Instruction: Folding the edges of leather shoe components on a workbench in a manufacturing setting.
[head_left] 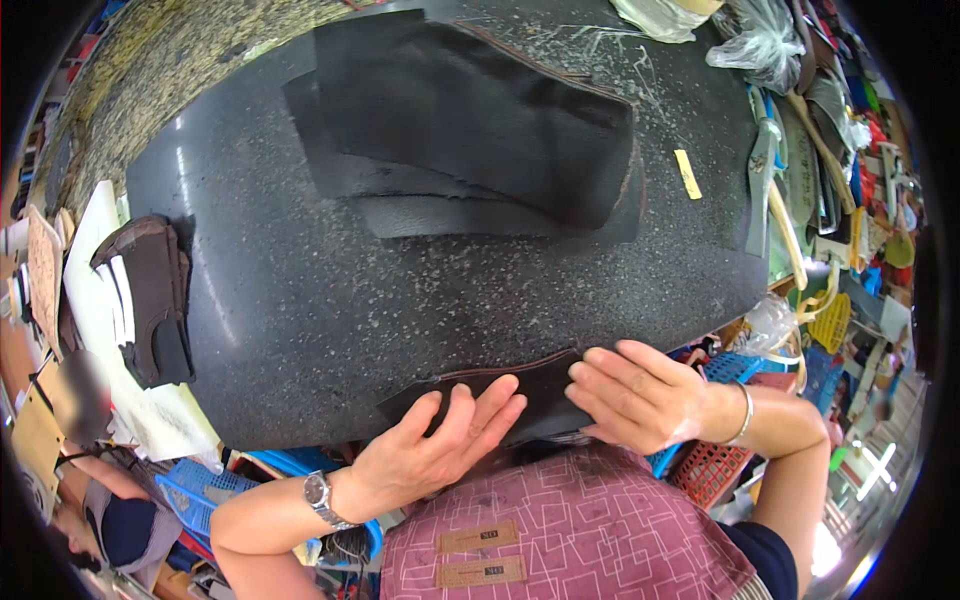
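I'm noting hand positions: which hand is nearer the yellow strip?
Right: the right hand is below the yellow strip in the picture, slightly to its left; the left hand is farther away, lower and well to the left.

Panel (546,397) lying at near edge of table (300,330), between left hand (450,435) and right hand (645,398). Sheet stack (480,125) lying on table beyond both hands. Slip (688,175) resting beyond right hand, right of sheet stack. Cut piece (155,280) lying well left of left hand. Basket (708,466) sitting just beside right hand.
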